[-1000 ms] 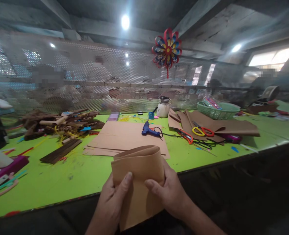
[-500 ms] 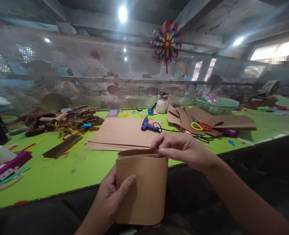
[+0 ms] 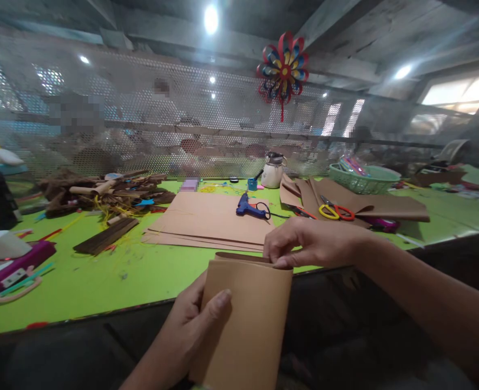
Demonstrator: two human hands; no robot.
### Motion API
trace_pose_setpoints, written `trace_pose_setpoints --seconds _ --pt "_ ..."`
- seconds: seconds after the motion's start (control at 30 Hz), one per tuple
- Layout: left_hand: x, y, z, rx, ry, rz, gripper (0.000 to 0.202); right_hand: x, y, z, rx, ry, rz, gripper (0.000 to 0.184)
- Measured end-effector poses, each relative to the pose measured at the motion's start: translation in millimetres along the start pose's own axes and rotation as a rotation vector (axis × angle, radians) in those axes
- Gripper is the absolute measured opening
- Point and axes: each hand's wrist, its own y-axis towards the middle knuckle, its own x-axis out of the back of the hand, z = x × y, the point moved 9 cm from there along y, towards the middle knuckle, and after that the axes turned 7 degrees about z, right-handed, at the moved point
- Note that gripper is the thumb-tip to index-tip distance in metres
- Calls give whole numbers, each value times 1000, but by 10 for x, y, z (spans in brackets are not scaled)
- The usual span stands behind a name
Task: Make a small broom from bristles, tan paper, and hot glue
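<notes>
A tan sheet folded over on itself (image 3: 245, 319) stands upright in front of me, below the green table's edge. My left hand (image 3: 190, 325) grips its left side, thumb pressed on the front face. My right hand (image 3: 304, 244) reaches in from the right and pinches the top edge of the fold with its fingers closed on it. More flat tan sheets (image 3: 212, 219) lie stacked on the table just beyond.
A blue glue gun (image 3: 249, 207) lies on the stack. Yellow and red scissors (image 3: 334, 210) rest on brown sheets at right, near a green basket (image 3: 363, 181). A pile of brown sticks (image 3: 101, 197) sits at left. A perforated screen (image 3: 182, 130) backs the green table (image 3: 101, 281).
My right hand left the sheet's right side, rose, and now pinches the top edge. The folded sheet has straightened and shifted slightly right in my left hand.
</notes>
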Motion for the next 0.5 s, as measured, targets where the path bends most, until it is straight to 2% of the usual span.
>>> trace_pose_setpoints --seconds 0.17,0.3,0.4,0.5 --pt "-7 28 -57 -18 67 55 53 2 5 -72 -47 8 31 21" --pt "45 48 -153 -107 253 43 45 -29 -16 -71 -19 83 42 22" --pt "113 54 -212 -165 467 -10 37 -40 -44 -139 -42 228 -49 25" --pt "158 65 -220 -193 568 -44 35 -41 -98 -279 -41 418 -269 29"
